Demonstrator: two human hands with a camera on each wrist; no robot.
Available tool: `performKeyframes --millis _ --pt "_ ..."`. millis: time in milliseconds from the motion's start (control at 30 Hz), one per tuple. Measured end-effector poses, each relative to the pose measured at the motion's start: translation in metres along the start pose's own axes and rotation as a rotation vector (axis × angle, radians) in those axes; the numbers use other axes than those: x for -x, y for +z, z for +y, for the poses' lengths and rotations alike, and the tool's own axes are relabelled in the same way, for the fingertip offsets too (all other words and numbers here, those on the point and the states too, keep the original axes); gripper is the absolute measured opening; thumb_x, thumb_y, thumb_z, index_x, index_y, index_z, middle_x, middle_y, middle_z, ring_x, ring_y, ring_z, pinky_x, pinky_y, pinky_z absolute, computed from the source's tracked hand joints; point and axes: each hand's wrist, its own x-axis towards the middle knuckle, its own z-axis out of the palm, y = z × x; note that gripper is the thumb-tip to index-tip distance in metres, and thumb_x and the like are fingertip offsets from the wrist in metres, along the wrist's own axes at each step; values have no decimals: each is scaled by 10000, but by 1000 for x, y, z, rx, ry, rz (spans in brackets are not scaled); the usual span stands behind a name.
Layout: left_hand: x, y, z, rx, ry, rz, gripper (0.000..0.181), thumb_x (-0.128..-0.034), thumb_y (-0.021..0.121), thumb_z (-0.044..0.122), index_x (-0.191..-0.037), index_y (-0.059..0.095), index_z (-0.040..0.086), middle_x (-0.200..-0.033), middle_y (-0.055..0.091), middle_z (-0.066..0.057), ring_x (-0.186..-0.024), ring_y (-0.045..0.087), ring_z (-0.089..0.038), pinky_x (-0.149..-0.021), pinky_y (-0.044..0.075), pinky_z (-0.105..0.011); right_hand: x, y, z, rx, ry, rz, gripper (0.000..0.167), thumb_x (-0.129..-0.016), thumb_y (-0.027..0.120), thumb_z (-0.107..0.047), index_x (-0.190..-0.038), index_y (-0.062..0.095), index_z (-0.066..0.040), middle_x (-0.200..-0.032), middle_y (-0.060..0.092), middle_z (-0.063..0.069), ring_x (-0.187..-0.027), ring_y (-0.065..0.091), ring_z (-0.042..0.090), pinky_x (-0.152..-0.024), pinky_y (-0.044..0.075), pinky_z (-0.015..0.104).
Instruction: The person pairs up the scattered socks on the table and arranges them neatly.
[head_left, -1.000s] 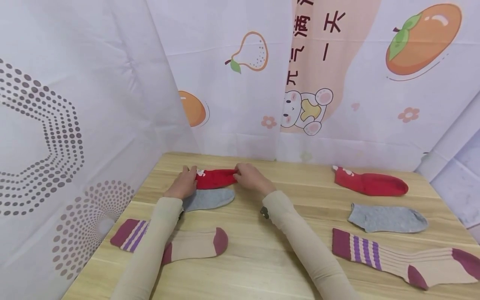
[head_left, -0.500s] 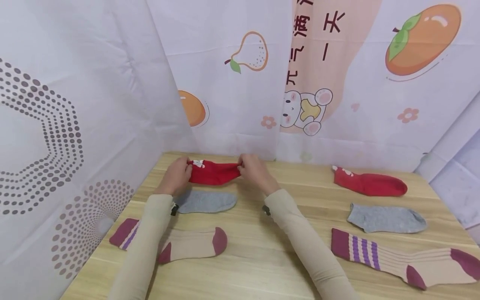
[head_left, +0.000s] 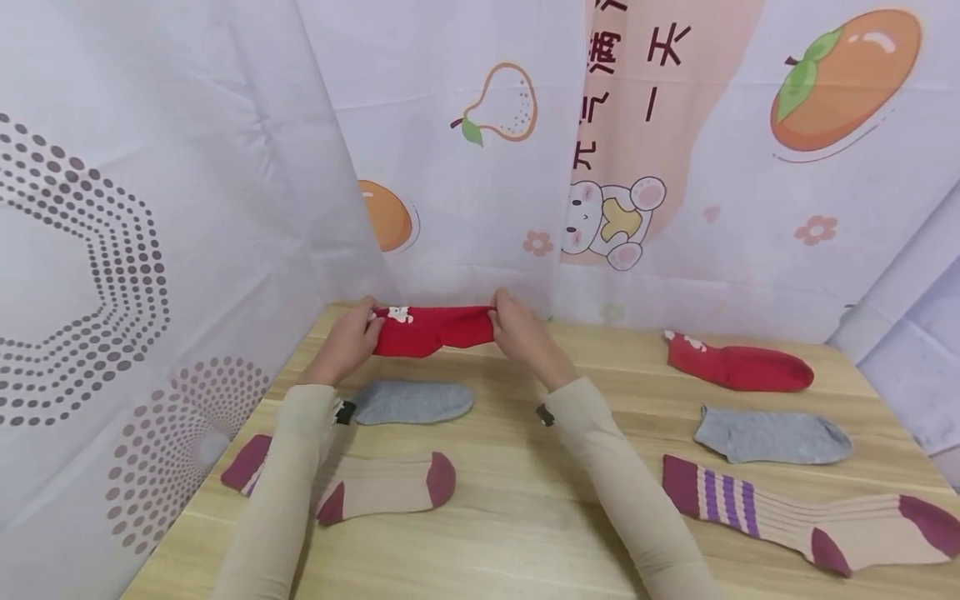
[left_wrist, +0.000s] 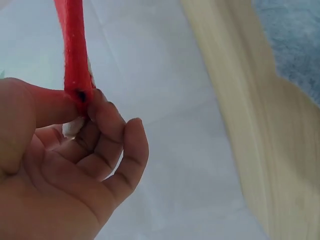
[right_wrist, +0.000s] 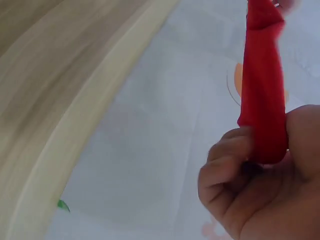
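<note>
A red sock (head_left: 431, 329) with a small white figure near its cuff is stretched level between both hands, raised above the back left of the table. My left hand (head_left: 347, 340) pinches the cuff end between thumb and fingers; the left wrist view shows the red fabric (left_wrist: 75, 50) running up from that pinch. At the toe end, my right hand (head_left: 521, 335) grips the sock, its fingers curled in the right wrist view around the red cloth (right_wrist: 264, 95). Below the held sock, a grey ankle sock (head_left: 414, 402) lies flat on the table.
A cream and maroon striped sock (head_left: 386, 487) lies at front left, partly behind the left sleeve. On the right lie another red sock (head_left: 738, 367), a grey sock (head_left: 776, 436) and a long striped sock (head_left: 795, 517). Printed curtains (head_left: 465, 208) hang behind the wooden table (head_left: 510, 533).
Both hands have lifted the red sock up off the table, away from the grey sock it lay against. The hands have moved slightly apart, and the sock is now pulled straighter.
</note>
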Motion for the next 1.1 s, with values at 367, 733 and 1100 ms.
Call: performKeyframes --millis 367,733,1100 --pt "2 3 20 19 45 -74 181 -1015 556 151 -1162 508 58 -1153 618 -164 -1021 565 -300 -867 518 -447 38 -25 18 29 -46 0 130 -1014 562 -171 -1022 489 -63 -780 554 54 -711 542 215 -666 483 319" --pt "8 5 43 -15 189 -149 156 -966 634 87 -1104 583 36 -1039 647 -124 -913 587 -263 -791 543 -396 67 -42 37 68 -101 42 140 -1002 591 -168 -1021 489 -74 -738 525 22 -642 509 183 -597 447 298" --pt "20 6 66 -15 270 -180 113 -953 643 68 -1044 577 60 -932 639 -66 -792 565 -206 -680 509 -309 92 -64 49 68 -132 33 130 -994 606 -151 -1020 492 -94 -711 495 -5 -588 476 150 -555 439 286"
